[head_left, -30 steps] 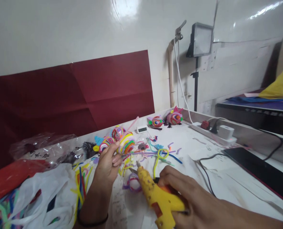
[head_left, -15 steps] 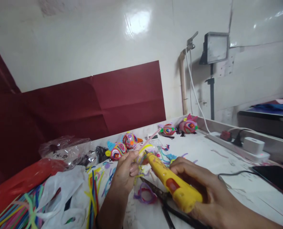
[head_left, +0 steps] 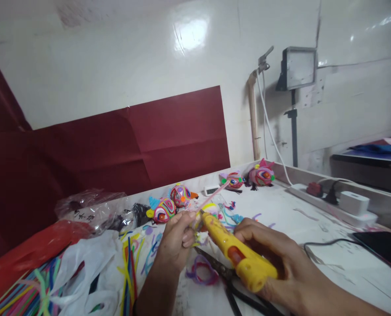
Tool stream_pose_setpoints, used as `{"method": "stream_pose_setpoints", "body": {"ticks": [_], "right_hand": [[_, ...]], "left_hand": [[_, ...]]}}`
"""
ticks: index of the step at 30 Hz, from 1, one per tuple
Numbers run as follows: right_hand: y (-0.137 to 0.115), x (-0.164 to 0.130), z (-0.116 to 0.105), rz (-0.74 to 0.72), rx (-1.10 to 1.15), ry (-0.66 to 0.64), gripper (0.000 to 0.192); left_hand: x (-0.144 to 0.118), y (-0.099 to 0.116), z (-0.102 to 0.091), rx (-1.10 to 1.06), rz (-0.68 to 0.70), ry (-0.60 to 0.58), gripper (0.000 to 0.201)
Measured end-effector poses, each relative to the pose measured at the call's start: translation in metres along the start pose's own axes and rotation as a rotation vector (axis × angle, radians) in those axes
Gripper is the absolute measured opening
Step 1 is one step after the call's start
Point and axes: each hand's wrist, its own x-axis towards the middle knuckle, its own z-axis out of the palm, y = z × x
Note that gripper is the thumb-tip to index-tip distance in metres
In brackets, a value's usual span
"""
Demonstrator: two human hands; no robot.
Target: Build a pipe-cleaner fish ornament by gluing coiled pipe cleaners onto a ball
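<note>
Glue gun [head_left: 235, 254] in right hand [head_left: 274, 259], nozzle at left hand [head_left: 177, 239]

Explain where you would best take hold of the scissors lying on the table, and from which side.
Grip the scissors by the black handles nearest the person, coming from above: the blades point away, under the glue gun in the right hand.

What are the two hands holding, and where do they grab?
The right hand grips a yellow glue gun by its handle end. The left hand pinches a small colourful pipe-cleaner piece with a pink stem, at its near side, against the gun's tip.
</note>
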Motion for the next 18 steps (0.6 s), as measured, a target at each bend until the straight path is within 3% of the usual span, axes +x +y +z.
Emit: {"method": "stream_pose_setpoints", "body": {"ticks": [18], "right_hand": [[0.0047, -0.0034, -0.0011, 0.041, -0.021, 0.012, 0.014]], "left_hand": [[-0.0002, -0.0025, 0.0006, 0.069, 0.042, 0.004, 0.042]]}}
